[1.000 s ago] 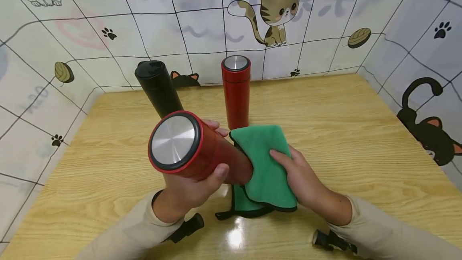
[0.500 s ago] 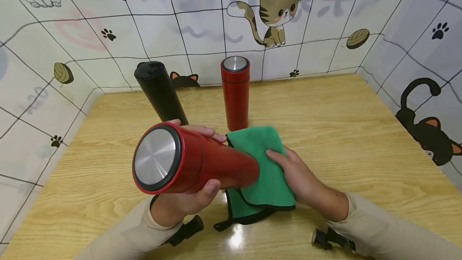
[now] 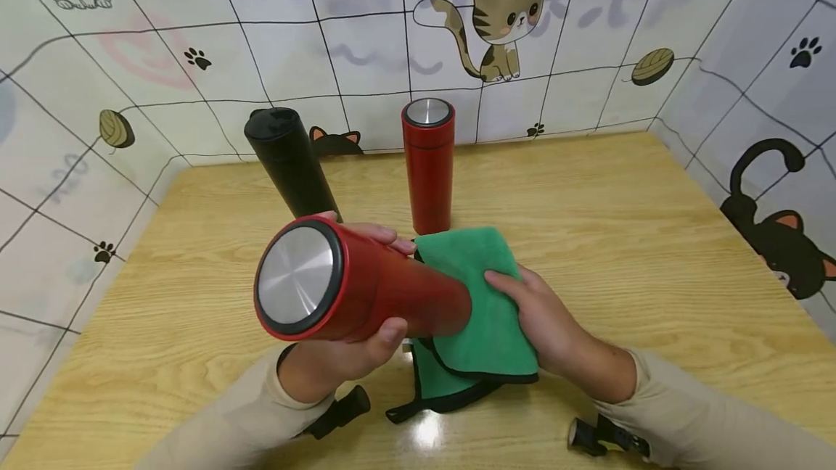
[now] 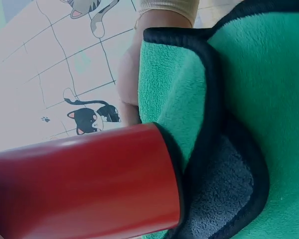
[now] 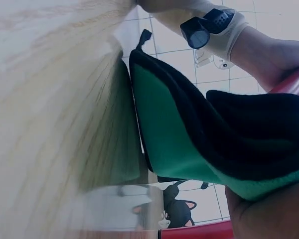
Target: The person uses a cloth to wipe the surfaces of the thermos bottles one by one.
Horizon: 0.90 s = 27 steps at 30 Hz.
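My left hand (image 3: 346, 361) grips a red thermos flask (image 3: 411, 292), tilted so its steel-topped end faces the head camera. The flask's far end presses against a green cloth (image 3: 486, 332) with black edging. Holding that cloth from the right is my right hand (image 3: 548, 321), thumb on top and the other fingers hidden beneath. In the left wrist view the flask's end (image 4: 89, 184) meets the cloth's black border, and a grey underside shows at a fold. The right wrist view has the cloth (image 5: 159, 124) hanging folded close to the tabletop.
A second red flask (image 3: 428, 172) stands upright behind the cloth. To its left is a black flask (image 3: 290, 165), partly hidden by the held one. The wooden table (image 3: 588, 223) is bounded by cat-patterned walls (image 3: 366, 56). Black devices (image 3: 339, 412) are strapped at both wrists.
The held flask has tipped flatter over the second, its steel end swinging left and down, then slightly back right. The cloth and right hand stay nearly in place; the cloth's lower corner hangs slightly lower.
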Available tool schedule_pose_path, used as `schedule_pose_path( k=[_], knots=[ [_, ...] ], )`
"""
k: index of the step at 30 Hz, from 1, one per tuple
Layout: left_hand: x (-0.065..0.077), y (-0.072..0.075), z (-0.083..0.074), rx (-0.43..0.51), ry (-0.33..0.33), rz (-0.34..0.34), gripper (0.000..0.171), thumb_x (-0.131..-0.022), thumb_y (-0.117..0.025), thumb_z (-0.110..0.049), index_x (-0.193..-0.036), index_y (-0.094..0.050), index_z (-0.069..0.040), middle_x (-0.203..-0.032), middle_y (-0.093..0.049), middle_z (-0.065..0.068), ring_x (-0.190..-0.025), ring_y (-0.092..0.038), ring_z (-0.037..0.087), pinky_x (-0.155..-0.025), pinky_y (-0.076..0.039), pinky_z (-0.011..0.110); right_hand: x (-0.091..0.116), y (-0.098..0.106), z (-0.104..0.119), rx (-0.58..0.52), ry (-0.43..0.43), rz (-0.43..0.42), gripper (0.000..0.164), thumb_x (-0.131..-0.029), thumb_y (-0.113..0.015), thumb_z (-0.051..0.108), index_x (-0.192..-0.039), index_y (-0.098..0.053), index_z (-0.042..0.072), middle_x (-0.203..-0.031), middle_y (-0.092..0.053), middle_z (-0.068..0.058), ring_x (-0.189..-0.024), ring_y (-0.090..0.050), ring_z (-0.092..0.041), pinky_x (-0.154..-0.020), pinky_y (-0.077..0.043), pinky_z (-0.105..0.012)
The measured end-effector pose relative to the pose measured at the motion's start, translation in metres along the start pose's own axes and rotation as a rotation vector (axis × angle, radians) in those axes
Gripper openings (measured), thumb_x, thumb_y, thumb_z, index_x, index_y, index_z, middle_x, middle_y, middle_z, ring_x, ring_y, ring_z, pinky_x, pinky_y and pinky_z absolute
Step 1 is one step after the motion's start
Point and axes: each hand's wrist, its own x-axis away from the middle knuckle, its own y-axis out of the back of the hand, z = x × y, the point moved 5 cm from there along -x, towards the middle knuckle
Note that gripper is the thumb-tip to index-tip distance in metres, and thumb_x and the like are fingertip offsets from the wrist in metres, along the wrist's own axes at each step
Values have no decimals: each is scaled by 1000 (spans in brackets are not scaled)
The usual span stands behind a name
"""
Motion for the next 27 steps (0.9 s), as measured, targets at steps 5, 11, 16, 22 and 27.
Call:
schedule_pose_path(
  k=[5,11,16,22,27],
  knots=[
    [-1,4,-1,-24,-7,-40,79,-83,-76,-20,-142,-28,2,-122,-63,13,-108,-68,26,-97,-56,38,0,-2,-1,-20,-26,64,42,-106,-45,35,-140,-44,9,-111,-69,4,-101,-71,-12,-89,-58,-34],
    [-5,5,3,-67,-1,-51,77,-85,-76,-23,-143,-30,-1,-121,-63,12,-107,-68,25,-96,-56,37,-1,1,-1,-17,5,21,38,-107,-45,35,-136,-47,11,-110,-69,4,-100,-70,-11,-89,-58,-33],
    [-1,4,4,9,2,35,81,-84,-76,-19,-145,-25,0,-124,-62,11,-111,-67,24,-101,-53,37,-1,0,-2,-11,5,34,34,-107,-45,33,-134,-49,13,-109,-70,5,-99,-71,-11,-88,-58,-33],
    [-10,10,2,-19,-40,-68,79,-82,-78,-20,-141,-30,2,-120,-64,15,-105,-69,27,-95,-56,38,-2,2,0,53,9,29,41,-106,-45,32,-138,-46,6,-112,-68,4,-102,-69,-12,-90,-57,-32],
    [-27,36,-12,-128,-113,-240,76,-73,-86,-20,-125,-40,10,-107,-66,23,-91,-72,30,-87,-60,37,-2,6,1,133,4,-7,49,-105,-45,30,-144,-42,0,-116,-65,2,-104,-67,-10,-91,-55,-29]
  ],
)
